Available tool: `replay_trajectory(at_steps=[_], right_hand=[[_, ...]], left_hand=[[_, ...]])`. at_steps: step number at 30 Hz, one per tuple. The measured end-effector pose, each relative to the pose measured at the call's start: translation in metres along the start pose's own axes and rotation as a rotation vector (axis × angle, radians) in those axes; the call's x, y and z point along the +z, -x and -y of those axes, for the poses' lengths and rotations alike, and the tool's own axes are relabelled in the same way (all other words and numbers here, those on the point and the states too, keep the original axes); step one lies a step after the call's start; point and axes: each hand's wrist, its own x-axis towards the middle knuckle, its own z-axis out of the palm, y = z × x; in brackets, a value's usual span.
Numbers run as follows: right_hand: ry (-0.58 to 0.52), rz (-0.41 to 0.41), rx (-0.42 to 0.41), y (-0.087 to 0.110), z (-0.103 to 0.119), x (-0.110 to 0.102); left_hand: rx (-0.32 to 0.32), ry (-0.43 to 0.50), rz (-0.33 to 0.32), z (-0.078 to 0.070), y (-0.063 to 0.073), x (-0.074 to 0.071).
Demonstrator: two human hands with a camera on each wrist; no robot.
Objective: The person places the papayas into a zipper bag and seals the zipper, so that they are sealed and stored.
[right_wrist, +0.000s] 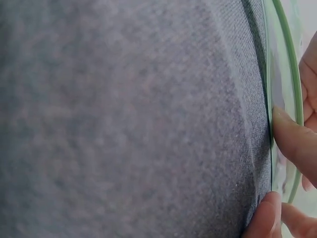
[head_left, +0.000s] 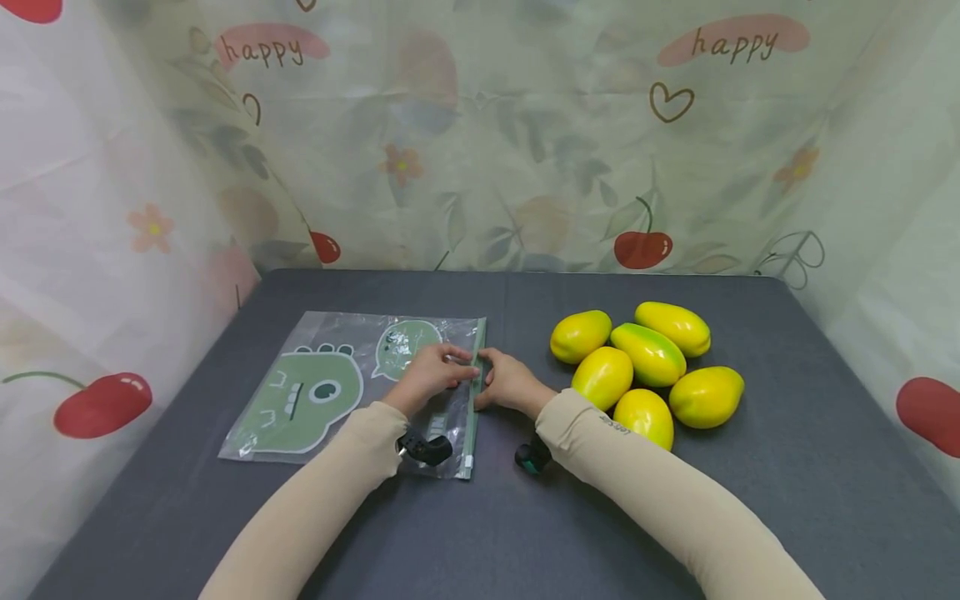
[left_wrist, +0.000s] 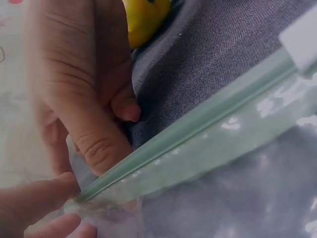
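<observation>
A clear zip bag (head_left: 258, 425) with a green cartoon print lies flat on the left part of the table, its green zip strip (head_left: 474, 417) on the right side. My left hand (head_left: 433, 371) reaches over the bag and pinches that strip about halfway along. Facing it from the other side, my right hand (head_left: 516, 383) pinches the same edge with curled fingers. In the right wrist view two green edges (right_wrist: 298, 94) of the bag mouth stand apart, with fingertips on them. A white slider (left_wrist: 302, 42) sits at the strip's near end.
Several yellow mangoes (head_left: 602, 377), one of them partly green (head_left: 648, 354), lie grouped right of my right hand; my right sleeve overlaps the nearest ones. The dark grey cloth-covered table (head_left: 420, 287) is surrounded by printed curtains (head_left: 480, 125).
</observation>
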Motion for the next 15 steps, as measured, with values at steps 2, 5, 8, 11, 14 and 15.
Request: replay_trajectory(at_steps=[2,5,8,11,14,15], right_hand=[[0.006,0.006,0.004,0.0001,0.0007,-0.0005],[0.015,0.009,0.007,0.0005,0.0015,-0.001],[0.019,0.01,0.007,0.0004,0.0016,-0.0013],[0.022,0.012,0.003,0.0,0.0008,-0.0012],[0.022,0.012,-0.004,-0.001,-0.0002,-0.0007],[0.02,0.013,-0.004,-0.0013,-0.0002,-0.0007]], left_hand=[[0.002,-0.023,-0.006,-0.0007,0.0,0.0008],[0.002,-0.061,-0.016,-0.0022,-0.0001,0.0021],[0.004,-0.098,-0.036,-0.004,-0.0007,0.0042],[0.005,-0.13,-0.059,-0.006,-0.0008,0.0065],[0.003,-0.154,-0.083,-0.0084,-0.001,0.0079],[0.002,-0.156,-0.09,-0.0092,-0.0011,0.0078]])
